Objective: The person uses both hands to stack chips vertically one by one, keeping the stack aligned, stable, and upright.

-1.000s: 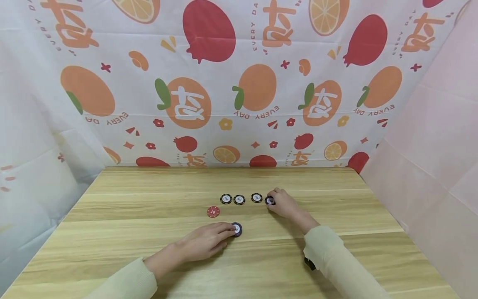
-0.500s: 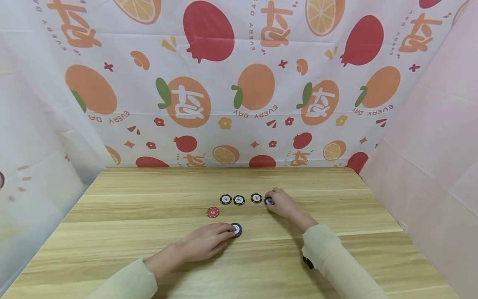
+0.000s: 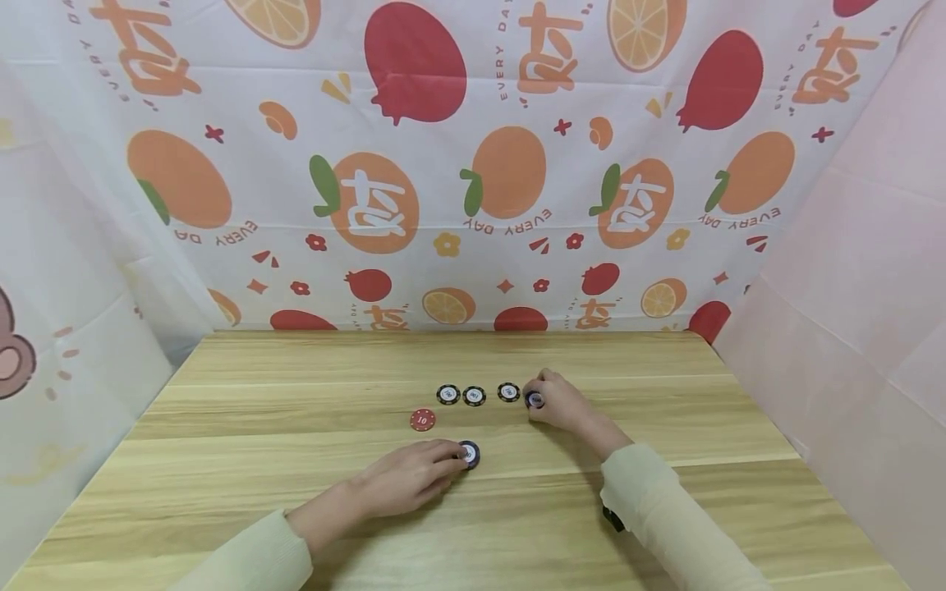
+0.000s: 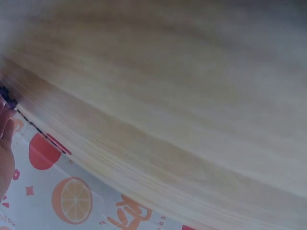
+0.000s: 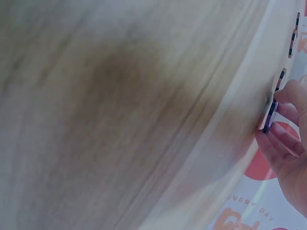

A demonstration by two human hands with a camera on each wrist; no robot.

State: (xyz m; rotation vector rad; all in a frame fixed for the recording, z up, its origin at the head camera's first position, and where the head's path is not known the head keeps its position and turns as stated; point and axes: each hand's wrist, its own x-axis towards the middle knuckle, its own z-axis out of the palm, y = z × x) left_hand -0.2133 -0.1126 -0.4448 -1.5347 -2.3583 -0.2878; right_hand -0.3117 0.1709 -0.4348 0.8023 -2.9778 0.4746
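My left hand [image 3: 406, 480] has its fingertips on a dark purple poker chip [image 3: 472, 456] with a white centre, partly covering it; whether more chips lie under it I cannot tell. At the left edge of the left wrist view, that chip [image 4: 7, 98] shows beside the fingers. Farther back, my right hand [image 3: 563, 405] pinches another dark purple chip [image 3: 535, 400]. The right wrist view shows this chip [image 5: 270, 116] edge-on between thumb and fingers, slightly tilted.
Three black-and-gold chips lie flat in a row: one on the left [image 3: 448, 395], one close beside it [image 3: 475, 396], and one nearer the right hand [image 3: 508, 392]. A red chip marked 10 [image 3: 423, 420] lies in front. A fruit-print curtain [image 3: 443, 180] hangs behind the wooden table [image 3: 296, 394].
Both hands stay almost where they were, with the chips at their fingertips. The head view has shifted very slightly. The chips on the table have not moved.
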